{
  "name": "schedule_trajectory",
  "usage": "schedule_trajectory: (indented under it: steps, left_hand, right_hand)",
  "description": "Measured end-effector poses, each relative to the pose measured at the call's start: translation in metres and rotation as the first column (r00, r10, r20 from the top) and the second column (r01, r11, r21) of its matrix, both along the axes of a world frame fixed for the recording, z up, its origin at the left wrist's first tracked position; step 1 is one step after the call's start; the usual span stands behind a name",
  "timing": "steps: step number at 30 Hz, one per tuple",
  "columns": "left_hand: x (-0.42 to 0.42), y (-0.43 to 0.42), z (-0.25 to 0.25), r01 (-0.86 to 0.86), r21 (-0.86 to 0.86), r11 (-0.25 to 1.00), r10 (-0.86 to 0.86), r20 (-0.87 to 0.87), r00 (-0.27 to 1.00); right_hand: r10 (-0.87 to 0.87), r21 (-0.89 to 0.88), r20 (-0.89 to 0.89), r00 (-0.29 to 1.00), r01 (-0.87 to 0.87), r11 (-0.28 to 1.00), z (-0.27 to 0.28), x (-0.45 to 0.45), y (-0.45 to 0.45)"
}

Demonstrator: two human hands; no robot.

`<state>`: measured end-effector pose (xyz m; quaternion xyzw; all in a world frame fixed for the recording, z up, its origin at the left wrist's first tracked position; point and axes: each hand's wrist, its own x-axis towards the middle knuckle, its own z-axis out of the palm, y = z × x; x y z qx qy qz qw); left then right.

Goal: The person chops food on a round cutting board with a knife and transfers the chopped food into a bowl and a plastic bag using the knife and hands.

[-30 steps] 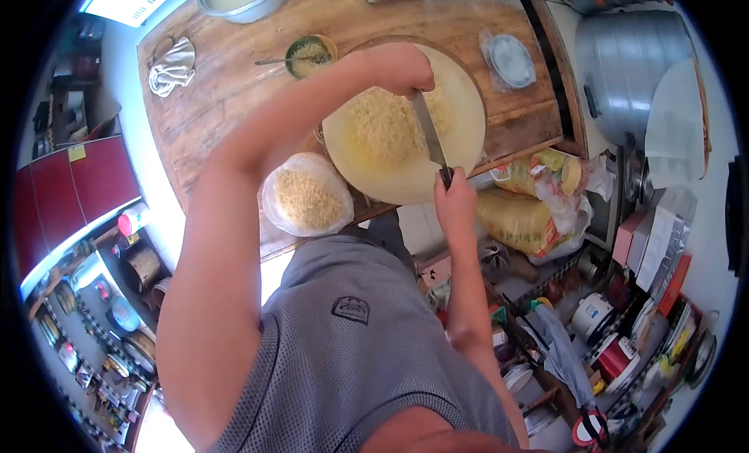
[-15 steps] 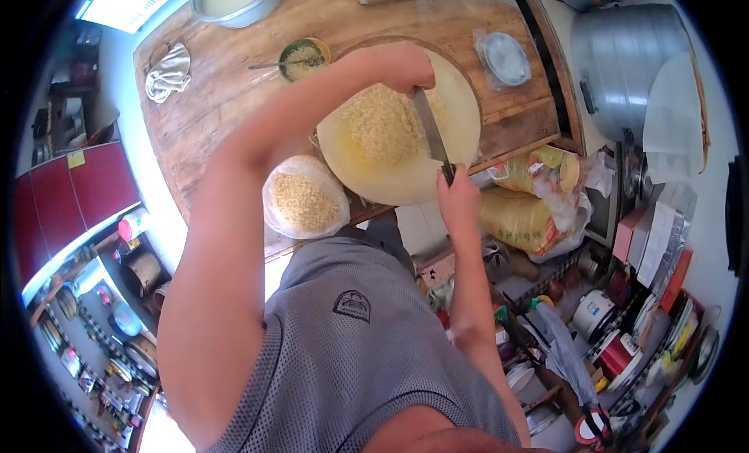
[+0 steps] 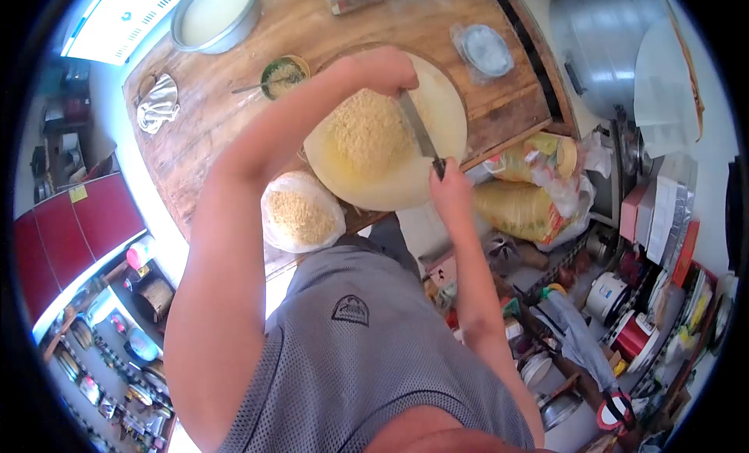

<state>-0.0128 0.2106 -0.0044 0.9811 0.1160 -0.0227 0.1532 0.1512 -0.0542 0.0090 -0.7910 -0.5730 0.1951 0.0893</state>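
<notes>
A wide knife (image 3: 418, 126) lies across the right part of a round board covered by a pale dough sheet (image 3: 390, 191). My right hand (image 3: 452, 189) is closed round its dark handle at the board's near right edge. At the far end of the blade my left hand (image 3: 392, 71) is closed on the blade's tip. A heap of pale yellow crumbly filling (image 3: 370, 133) covers the middle of the sheet, just left of the blade. Beside the board, at the table's near edge, a plastic-lined bowl (image 3: 301, 213) holds more pale crumbs.
On the wooden table (image 3: 211, 117) are a small bowl with a spoon (image 3: 285, 77), a folded cloth (image 3: 158, 104), a large metal basin (image 3: 215, 17) and a plastic-wrapped dish (image 3: 487, 50). Yellow sacks (image 3: 515, 211) stand right of the table, below a big metal drum (image 3: 605, 47).
The view has shifted and turned slightly, so the board and table appear further left. Both hands keep their hold on the knife, which stays right of the filling.
</notes>
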Motion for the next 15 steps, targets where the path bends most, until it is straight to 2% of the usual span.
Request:
schedule_trajectory:
  steps: [2, 3, 5, 7, 9, 12, 14, 15]
  left_hand:
    - [0.0, 0.002, 0.006, 0.008, 0.034, 0.999, -0.014, 0.185, 0.983]
    - [0.001, 0.005, 0.001, 0.01, 0.037, 0.999, -0.016, 0.183, 0.983]
    - [0.006, 0.002, -0.009, 0.027, 0.017, 0.999, -0.028, 0.039, 0.999]
    - [0.009, 0.006, -0.001, 0.01, 0.029, 1.0, -0.013, 0.071, 0.997]
    - [0.011, 0.002, 0.0, 0.001, 0.008, 1.0, -0.002, 0.093, 0.996]
    - [0.015, 0.003, -0.003, 0.048, 0.038, 0.998, -0.053, 0.168, 0.984]
    - [0.018, 0.011, -0.011, 0.025, -0.007, 1.0, -0.025, 0.022, 0.999]
    - [0.018, 0.012, -0.005, 0.034, -0.005, 0.999, -0.034, 0.02, 0.999]
  right_hand:
    - [-0.005, -0.019, 0.002, 1.0, 0.005, 1.0, 0.009, 0.004, -0.002]
    - [-0.006, -0.031, 0.006, 1.0, 0.006, 0.999, 0.01, 0.005, -0.001]
    - [0.006, -0.02, -0.005, 1.0, -0.006, 1.0, -0.009, 0.004, -0.007]
    - [0.027, 0.022, -0.01, 1.0, -0.026, 0.999, -0.006, 0.007, 0.005]
    - [-0.031, -0.009, 0.001, 1.0, 0.031, 0.999, 0.006, 0.012, -0.001]
    - [-0.001, -0.013, 0.022, 1.0, 0.002, 1.0, -0.008, 0.01, 0.0]
    - [-0.011, 0.016, 0.013, 1.0, 0.011, 1.0, -0.009, 0.015, 0.003]
    - [-0.015, 0.034, -0.001, 1.0, 0.015, 0.999, -0.005, 0.014, 0.004]
